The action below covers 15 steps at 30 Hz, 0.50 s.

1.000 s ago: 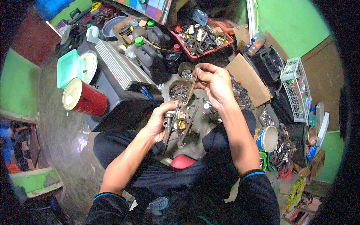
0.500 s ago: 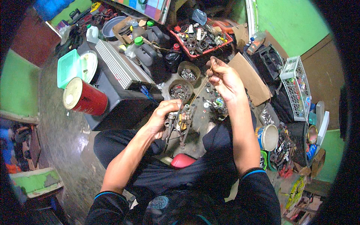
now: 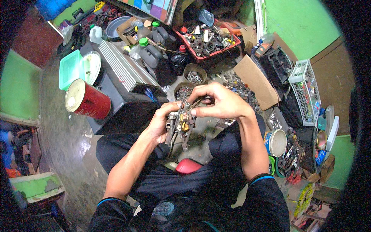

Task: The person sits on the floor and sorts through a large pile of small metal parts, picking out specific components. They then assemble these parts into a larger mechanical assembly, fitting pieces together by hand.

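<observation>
Over my lap my left hand [image 3: 159, 123] is closed around a small, grimy metal carburetor [image 3: 184, 124] with brassy yellow spots and a dark hose along it. My right hand [image 3: 224, 103] comes in from the right with bent fingers, its thumb against the carburetor's upper side. A thin brownish cord [image 3: 200, 101] shows at its fingertips, partly hidden by the fingers. Beneath the carburetor, a red rounded object [image 3: 188, 166] lies between my legs.
Tubs of small metal parts [image 3: 195, 73] stand just beyond my hands. Farther back is a red crate [image 3: 201, 58] heaped with parts. A black box [image 3: 123, 110] carrying a red can [image 3: 88, 99] stands left; cardboard [image 3: 255, 83] and a white basket [image 3: 303, 91] are right.
My right hand, which was raised and stretching the thin cord up and away, has come down to the carburetor's top. The left hand keeps its hold with little movement.
</observation>
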### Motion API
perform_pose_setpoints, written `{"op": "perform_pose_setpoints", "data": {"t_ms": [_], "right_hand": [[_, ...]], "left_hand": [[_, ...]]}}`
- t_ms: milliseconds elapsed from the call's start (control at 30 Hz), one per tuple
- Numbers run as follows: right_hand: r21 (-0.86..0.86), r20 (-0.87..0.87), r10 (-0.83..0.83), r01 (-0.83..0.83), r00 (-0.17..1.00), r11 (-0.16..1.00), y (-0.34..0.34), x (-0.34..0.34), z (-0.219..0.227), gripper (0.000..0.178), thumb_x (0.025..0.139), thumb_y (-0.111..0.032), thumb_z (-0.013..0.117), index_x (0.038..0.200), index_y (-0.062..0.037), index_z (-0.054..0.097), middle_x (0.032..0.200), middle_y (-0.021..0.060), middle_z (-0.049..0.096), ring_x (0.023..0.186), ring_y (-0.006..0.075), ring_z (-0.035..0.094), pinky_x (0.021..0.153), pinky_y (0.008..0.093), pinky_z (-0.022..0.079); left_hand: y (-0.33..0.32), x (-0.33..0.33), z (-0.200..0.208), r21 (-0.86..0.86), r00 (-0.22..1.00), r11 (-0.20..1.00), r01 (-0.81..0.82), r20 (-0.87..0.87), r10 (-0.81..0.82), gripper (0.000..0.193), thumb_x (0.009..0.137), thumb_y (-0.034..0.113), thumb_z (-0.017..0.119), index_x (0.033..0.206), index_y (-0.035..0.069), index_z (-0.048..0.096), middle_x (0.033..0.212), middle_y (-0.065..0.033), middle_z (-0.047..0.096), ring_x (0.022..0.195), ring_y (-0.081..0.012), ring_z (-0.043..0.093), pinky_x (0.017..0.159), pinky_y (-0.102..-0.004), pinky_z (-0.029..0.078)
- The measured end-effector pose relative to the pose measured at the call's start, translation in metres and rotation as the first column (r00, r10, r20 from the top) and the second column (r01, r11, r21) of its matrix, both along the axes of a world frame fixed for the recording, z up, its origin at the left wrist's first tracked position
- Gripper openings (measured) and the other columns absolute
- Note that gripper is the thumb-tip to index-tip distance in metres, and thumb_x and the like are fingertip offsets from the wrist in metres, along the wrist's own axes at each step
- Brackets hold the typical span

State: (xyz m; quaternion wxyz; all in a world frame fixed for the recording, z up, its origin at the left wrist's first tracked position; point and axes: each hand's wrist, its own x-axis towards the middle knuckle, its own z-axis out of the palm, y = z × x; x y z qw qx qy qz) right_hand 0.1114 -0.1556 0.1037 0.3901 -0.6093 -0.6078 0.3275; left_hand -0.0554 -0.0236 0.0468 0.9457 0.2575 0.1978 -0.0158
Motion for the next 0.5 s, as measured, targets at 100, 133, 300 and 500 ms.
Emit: {"op": "perform_pose_setpoints", "data": {"t_ms": [100,133,300,500], "right_hand": [[0.026,-0.071,-0.022,0.024,0.997,0.999,0.001,0.0,-0.002,0.03,0.073,-0.02,0.08,0.092,-0.0008,0.069,0.084,0.0083,0.067,0.079,0.0148,0.061,0.071,0.0292,0.048],[0.075,-0.092,-0.02,0.027,0.996,0.997,0.0,0.0,-0.004,0.029,0.071,-0.019,0.082,0.09,-0.0005,0.07,0.083,0.0086,0.067,0.079,0.0158,0.062,0.072,0.0298,0.048],[0.077,-0.045,-0.046,0.049,0.998,0.996,0.0,-0.008,0.005,0.03,0.065,-0.017,0.085,0.085,-0.0004,0.071,0.08,0.0085,0.067,0.077,0.0183,0.063,0.072,0.0312,0.048],[0.13,-0.15,-0.066,0.086,0.987,0.988,0.001,-0.01,0.006,0.028,0.063,-0.015,0.086,0.082,-0.0007,0.072,0.079,0.0065,0.067,0.073,0.0136,0.061,0.065,0.0266,0.046]], "left_hand": [[-0.001,-0.001,0.007,0.094,1.0,0.996,0.012,-0.002,-0.012,0.025,0.089,0.023,0.055,0.097,0.0,0.059,0.08,-0.0106,0.066,0.062,-0.0169,0.066,0.056,-0.0293,0.058],[0.0,-0.001,0.009,0.12,1.0,0.992,0.021,0.004,-0.022,0.025,0.089,0.023,0.054,0.096,0.0,0.06,0.08,-0.0103,0.066,0.062,-0.0167,0.066,0.056,-0.029,0.058],[-0.006,-0.003,0.017,0.364,0.998,0.931,-0.033,-0.04,0.05,0.022,0.087,0.022,0.054,0.089,0.001,0.061,0.079,-0.0068,0.064,0.066,-0.0134,0.063,0.057,-0.028,0.055],[-0.004,-0.004,0.02,0.263,0.998,0.964,-0.029,-0.045,0.043,0.024,0.085,0.024,0.054,0.091,0.001,0.062,0.082,-0.007,0.065,0.068,-0.0138,0.063,0.06,-0.0285,0.055]]}}
